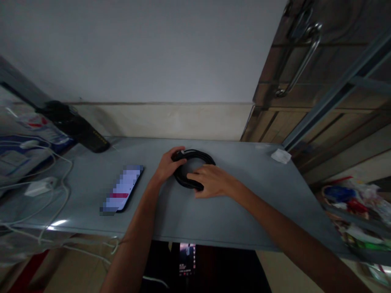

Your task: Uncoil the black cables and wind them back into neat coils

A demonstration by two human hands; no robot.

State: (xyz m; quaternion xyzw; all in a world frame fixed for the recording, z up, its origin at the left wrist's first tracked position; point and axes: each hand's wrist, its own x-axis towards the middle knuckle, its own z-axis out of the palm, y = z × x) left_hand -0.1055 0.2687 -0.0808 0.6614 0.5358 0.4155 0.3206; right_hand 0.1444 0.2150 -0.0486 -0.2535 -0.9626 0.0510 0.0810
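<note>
A coil of black cable (200, 154) lies on the grey tabletop (244, 207), close to its middle. My left hand (170, 165) is closed on the coil's upper left side, near a dark end piece with a small white spot. On the right side, my right hand (209, 180) has its fingers wrapped over the coil, some of them reaching into the ring. The undersides of both hands' fingers are partly hidden. Left of my left hand, a phone (126, 189) with a lit, blurred screen rests on the table.
A black bottle-like object (76, 126) leans at the back left, by white cables and a white adapter (41, 186). Crumpled white paper (281, 156) lies back right. A metal post (330, 97) rises there. Another lit phone (187, 259) is below the front edge.
</note>
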